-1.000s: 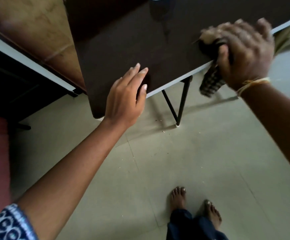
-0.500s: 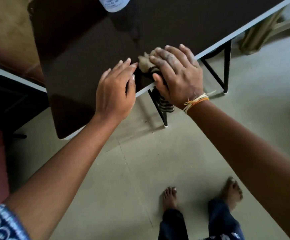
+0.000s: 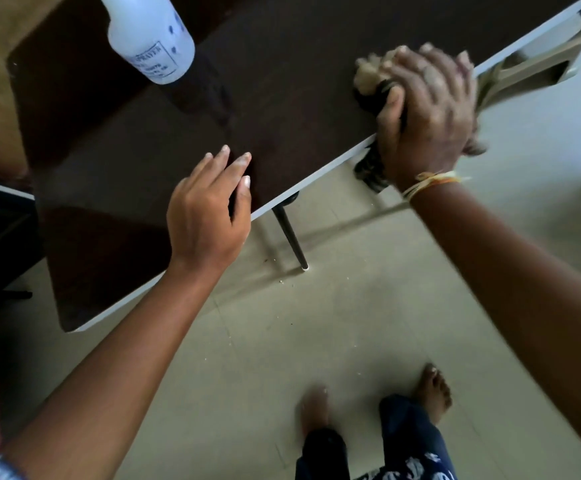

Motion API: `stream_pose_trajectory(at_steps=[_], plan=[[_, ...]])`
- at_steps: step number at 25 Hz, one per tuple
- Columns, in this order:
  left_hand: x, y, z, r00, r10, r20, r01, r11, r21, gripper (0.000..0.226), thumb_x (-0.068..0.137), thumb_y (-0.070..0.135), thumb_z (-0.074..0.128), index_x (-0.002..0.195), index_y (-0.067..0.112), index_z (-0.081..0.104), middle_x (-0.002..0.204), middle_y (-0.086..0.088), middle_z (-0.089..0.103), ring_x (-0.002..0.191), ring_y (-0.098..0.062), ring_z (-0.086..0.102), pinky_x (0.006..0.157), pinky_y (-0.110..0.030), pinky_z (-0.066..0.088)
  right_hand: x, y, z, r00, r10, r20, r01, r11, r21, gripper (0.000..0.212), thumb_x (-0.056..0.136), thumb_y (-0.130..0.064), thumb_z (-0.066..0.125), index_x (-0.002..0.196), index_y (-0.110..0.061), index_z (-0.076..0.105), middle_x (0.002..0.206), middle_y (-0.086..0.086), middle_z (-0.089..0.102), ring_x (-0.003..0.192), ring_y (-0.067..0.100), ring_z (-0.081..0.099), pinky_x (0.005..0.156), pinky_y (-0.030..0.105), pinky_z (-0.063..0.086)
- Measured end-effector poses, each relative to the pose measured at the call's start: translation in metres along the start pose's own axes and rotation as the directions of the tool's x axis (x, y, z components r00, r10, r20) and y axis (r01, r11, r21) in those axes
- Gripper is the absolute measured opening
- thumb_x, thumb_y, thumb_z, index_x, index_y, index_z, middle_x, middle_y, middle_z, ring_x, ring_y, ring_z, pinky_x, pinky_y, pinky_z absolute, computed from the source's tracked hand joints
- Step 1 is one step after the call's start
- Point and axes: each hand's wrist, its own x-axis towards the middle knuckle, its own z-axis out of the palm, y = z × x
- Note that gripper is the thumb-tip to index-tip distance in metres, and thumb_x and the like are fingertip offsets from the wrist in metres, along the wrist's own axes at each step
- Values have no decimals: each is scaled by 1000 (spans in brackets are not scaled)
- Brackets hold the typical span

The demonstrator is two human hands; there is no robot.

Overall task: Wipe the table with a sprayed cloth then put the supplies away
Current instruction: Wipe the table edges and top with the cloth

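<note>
Two hands are being used: the cloth (image 3: 373, 76) is being gripped, bunched, under the right hand (image 3: 427, 116) at the table's (image 3: 282, 109) near edge, swept back rightward from mid-edge half a second ago. Left hand (image 3: 209, 206) is being kept flat, fingers straight, braced on the table. Spray bottle (image 3: 152, 38) is being left standing farther in. Wiping is judged ongoing; supplies aren't being put away yet.
</note>
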Motion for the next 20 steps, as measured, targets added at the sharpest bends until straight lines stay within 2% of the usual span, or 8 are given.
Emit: stream_pose_trajectory(at_steps=[2, 4, 7, 9, 12, 15, 17, 20], plan=[[3, 9, 1, 1000, -5, 11, 5, 1000, -3, 35, 99, 23, 47, 128, 14, 63, 135, -12, 58, 128, -30, 52, 95, -40, 44, -18, -39, 4, 1000, 2, 14, -3, 997, 73, 34, 96, -27, 46, 111, -12, 73, 119, 8, 69, 114, 28, 62, 109, 43, 35], [5, 19, 3, 1000, -10, 13, 10, 1000, -10, 35, 98, 23, 48, 128, 13, 63, 136, -13, 58, 129, -31, 52, 96, -40, 44, -31, -65, 5, 993, -95, 66, 84, 985, 149, 33, 95, -29, 50, 110, -11, 73, 120, 10, 69, 113, 29, 63, 107, 43, 38], [13, 43, 7, 999, 22, 25, -22, 999, -30, 35, 97, 23, 48, 127, 11, 62, 136, -13, 57, 129, -30, 52, 98, -41, 44, -18, -44, 1, 954, -283, 101, 255, 941, 223, 33, 96, -34, 52, 111, -13, 73, 120, 8, 69, 112, 26, 65, 106, 43, 40], [25, 61, 12, 996, 75, 52, -72, 996, -57, 36, 97, 24, 48, 128, 13, 62, 137, -11, 57, 130, -27, 51, 100, -43, 43, -2, -7, -2, 945, -317, 74, 300, 936, 186, 32, 96, -34, 53, 112, -15, 73, 118, 7, 70, 110, 26, 66, 105, 43, 41], [42, 90, 22, 988, 123, 90, -112, 986, -121, 36, 97, 21, 49, 130, 15, 61, 140, -9, 55, 133, -26, 48, 105, -46, 39, 27, 67, -9, 965, -262, 23, 261, 964, 52, 30, 97, -32, 52, 114, -17, 71, 118, 5, 70, 112, 25, 64, 106, 46, 40], [54, 112, 28, 988, 123, 95, -109, 984, -138, 36, 97, 19, 49, 130, 16, 61, 140, -6, 55, 135, -24, 46, 104, -46, 40, 51, 130, -18, 979, -188, 80, 193, 980, -57, 32, 102, -33, 44, 120, -21, 67, 123, 2, 67, 120, 23, 60, 111, 47, 35], [56, 119, 29, 991, 91, 94, -79, 989, -128, 35, 97, 20, 49, 130, 18, 61, 140, -4, 55, 136, -22, 45, 105, -45, 38, 58, 140, -20, 990, -106, 88, 114, 989, -97, 33, 103, -33, 41, 120, -21, 67, 124, 2, 67, 122, 22, 58, 112, 45, 34], [51, 122, 28, 993, 64, 95, -51, 989, -136, 35, 97, 21, 49, 131, 18, 60, 140, -3, 55, 136, -21, 44, 106, -48, 39, 49, 110, -16, 1000, 28, 9, -27, 998, -64, 34, 100, -30, 44, 114, -17, 72, 120, 4, 69, 116, 25, 62, 108, 43, 39]])
